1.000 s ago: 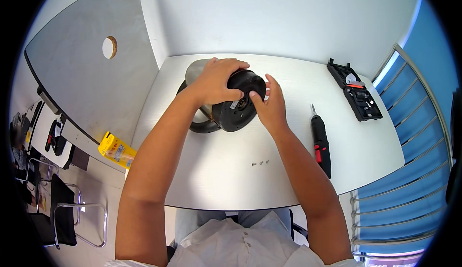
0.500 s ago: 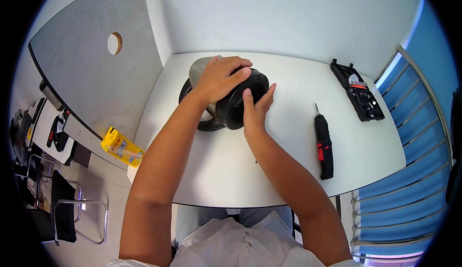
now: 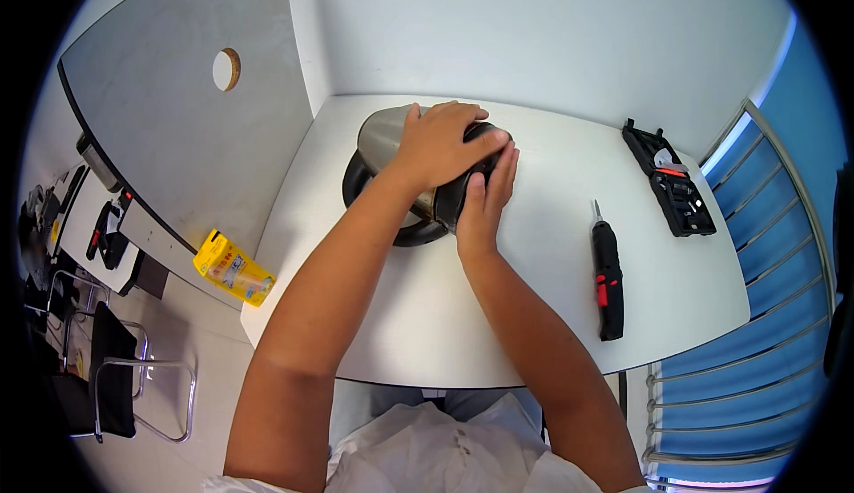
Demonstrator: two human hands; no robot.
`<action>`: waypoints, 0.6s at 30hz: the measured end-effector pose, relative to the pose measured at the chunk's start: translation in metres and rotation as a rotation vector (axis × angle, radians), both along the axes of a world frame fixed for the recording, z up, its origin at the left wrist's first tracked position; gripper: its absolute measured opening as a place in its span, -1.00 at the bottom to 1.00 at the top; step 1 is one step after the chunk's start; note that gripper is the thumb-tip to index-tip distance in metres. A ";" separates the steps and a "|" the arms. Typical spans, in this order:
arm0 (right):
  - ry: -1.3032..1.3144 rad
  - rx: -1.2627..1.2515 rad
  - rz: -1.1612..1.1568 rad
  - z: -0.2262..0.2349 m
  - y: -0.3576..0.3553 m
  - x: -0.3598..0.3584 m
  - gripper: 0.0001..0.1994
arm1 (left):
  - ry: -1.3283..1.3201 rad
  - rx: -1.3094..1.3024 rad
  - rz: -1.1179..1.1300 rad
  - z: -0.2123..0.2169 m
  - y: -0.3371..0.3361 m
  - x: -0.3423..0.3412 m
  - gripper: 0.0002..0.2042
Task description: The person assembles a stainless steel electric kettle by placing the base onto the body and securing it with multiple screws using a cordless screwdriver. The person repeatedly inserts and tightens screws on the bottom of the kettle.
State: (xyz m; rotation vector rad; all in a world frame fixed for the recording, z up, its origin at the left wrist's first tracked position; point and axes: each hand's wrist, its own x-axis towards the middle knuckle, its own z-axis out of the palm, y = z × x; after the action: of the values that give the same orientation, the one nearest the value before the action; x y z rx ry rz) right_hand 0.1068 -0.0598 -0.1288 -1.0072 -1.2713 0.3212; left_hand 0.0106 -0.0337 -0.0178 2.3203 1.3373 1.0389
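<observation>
A steel electric kettle [image 3: 384, 137] with a black base and black handle lies on its side on the white table [image 3: 534, 315], its bottom turned to the right. My left hand [image 3: 440, 142] lies over the top of the kettle's black base end and grips it. My right hand [image 3: 485, 200] presses flat against the black underside from the near right, fingers pointing away from me. The underside is mostly hidden by both hands.
A black and red electric screwdriver [image 3: 607, 275] lies to the right of the kettle. A black open bit case [image 3: 669, 177] sits at the far right. A yellow box [image 3: 233, 268] lies by the table's left edge. A grey board [image 3: 178, 111] with a round hole stands on the left.
My right hand has shifted from the kettle's right side to lie flat against its underside. The view has drifted slightly to the left; the kettle has stayed on its side.
</observation>
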 end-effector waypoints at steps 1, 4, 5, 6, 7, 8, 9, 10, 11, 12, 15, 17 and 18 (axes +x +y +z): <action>0.033 -0.024 -0.002 0.000 -0.001 -0.004 -0.19 | -0.012 -0.027 -0.004 0.000 0.000 -0.001 -0.38; 0.022 -0.014 -0.006 0.001 -0.002 -0.008 -0.19 | -0.025 -0.094 -0.028 0.005 -0.003 -0.004 -0.39; 0.023 -0.005 -0.003 -0.001 -0.001 -0.007 -0.19 | -0.010 -0.109 -0.037 0.007 -0.005 -0.004 -0.41; 0.025 0.010 0.002 -0.001 0.001 -0.008 -0.19 | 0.007 -0.118 -0.044 0.011 -0.006 -0.006 -0.42; 0.027 0.023 0.007 -0.003 0.004 -0.007 -0.19 | -0.005 -0.122 -0.048 0.011 -0.006 -0.006 -0.44; 0.004 0.031 0.005 -0.003 0.005 -0.004 -0.19 | -0.017 -0.126 -0.053 0.011 -0.004 -0.004 -0.45; -0.015 0.037 0.009 -0.003 0.006 -0.003 -0.19 | -0.027 -0.133 -0.050 0.010 -0.003 -0.006 -0.47; -0.035 0.043 0.013 -0.003 0.006 0.000 -0.19 | -0.054 -0.154 -0.066 0.010 -0.002 -0.011 -0.48; -0.036 0.032 0.034 -0.004 0.005 0.001 -0.19 | -0.081 -0.176 -0.084 0.010 -0.001 -0.016 -0.49; -0.030 0.016 0.037 -0.005 0.004 0.003 -0.18 | -0.112 -0.198 -0.107 0.009 0.002 -0.018 -0.50; -0.046 -0.004 0.063 -0.003 0.001 0.002 -0.17 | -0.128 0.082 -0.023 -0.008 0.038 -0.048 -0.52; -0.068 -0.010 0.031 -0.005 -0.001 0.003 -0.18 | 0.084 0.113 0.081 -0.004 0.041 -0.058 -0.52; -0.069 -0.015 0.024 -0.004 -0.003 -0.001 -0.19 | 0.193 0.127 0.142 -0.005 0.042 -0.062 -0.53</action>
State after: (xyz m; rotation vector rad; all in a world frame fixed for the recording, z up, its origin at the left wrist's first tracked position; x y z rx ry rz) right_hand 0.1063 -0.0628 -0.1330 -1.0243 -1.3461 0.3170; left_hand -0.0514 0.0080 -0.0225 2.5043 1.5706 0.9880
